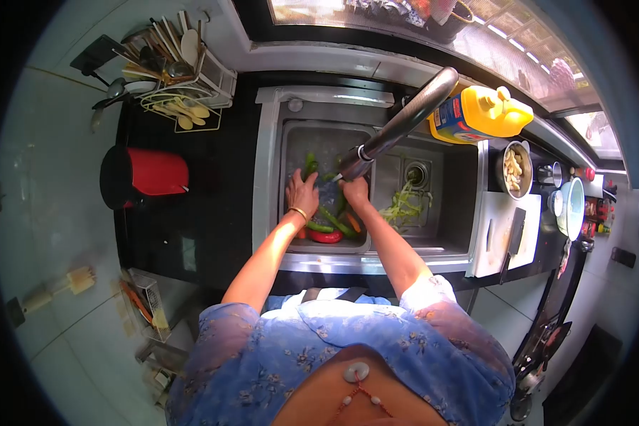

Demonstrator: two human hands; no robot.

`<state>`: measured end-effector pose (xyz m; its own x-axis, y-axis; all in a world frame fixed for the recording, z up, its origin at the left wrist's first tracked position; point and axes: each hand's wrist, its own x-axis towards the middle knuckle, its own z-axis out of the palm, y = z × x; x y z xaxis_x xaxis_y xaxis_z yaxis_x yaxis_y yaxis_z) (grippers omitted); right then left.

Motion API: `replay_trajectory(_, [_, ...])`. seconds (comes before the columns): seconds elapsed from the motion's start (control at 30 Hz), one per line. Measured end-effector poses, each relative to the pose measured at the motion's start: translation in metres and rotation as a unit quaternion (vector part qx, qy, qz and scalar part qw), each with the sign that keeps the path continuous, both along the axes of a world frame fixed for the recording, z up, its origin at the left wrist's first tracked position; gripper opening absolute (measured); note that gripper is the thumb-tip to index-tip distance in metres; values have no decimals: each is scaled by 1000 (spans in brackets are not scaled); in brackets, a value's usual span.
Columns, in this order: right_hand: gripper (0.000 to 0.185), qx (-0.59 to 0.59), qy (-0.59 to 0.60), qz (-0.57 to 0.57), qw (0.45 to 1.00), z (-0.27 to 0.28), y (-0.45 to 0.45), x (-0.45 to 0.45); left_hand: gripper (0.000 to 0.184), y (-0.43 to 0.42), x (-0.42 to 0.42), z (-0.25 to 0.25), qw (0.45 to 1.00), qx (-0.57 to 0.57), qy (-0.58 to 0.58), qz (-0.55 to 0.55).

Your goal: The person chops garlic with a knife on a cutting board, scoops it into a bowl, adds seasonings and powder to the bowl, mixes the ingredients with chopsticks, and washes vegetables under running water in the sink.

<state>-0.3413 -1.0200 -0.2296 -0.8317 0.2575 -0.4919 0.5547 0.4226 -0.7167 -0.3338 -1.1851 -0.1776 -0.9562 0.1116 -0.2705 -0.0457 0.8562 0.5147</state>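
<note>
Both hands are in the left basin [289, 142] of a grey double sink, which holds water. My left hand [302, 193], with a bangle on the wrist, has its fingers closed round a long green pepper [311, 164]. My right hand [356, 192] is curled beside the tip of the dark faucet [405, 113]; what its fingers hold is hidden. Between and below the hands lie several long green peppers [330, 219], a red pepper [325, 236] and an orange piece that looks like carrot [353, 221].
Pale green peelings [407, 206] lie near the drain of the right basin. A yellow jug [479, 113] stands behind it. To the right are a pot of pale pieces [515, 170] and a knife [515, 238] on a white cutting board [484, 248]. A red-and-black container [153, 177] stands left.
</note>
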Motion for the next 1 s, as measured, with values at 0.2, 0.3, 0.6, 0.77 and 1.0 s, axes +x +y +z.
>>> replay_trajectory(0.2, [49, -7, 236, 92, 967, 65, -33, 34, 16, 33, -36, -30, 730, 552, -229, 332])
replay_trajectory(0.3, [35, -354, 94, -45, 930, 97, -34, 51, 17, 37, -55, -20, 583, 602, -322, 441])
replay_trajectory(0.6, [31, -540, -141, -115, 822, 126, 0, 28, 49, 32, -84, -5, 518, 657, -302, 458])
replay_trajectory(0.77, [28, -31, 244, 89, 965, 57, -27, 11, 30, 67, -62, 5, 575, 641, -267, 433])
replay_trajectory(1.0, [26, -115, 113, 114, 980, 112, -15, 52, 46, 48, -54, 7, 641, 542, -382, 385])
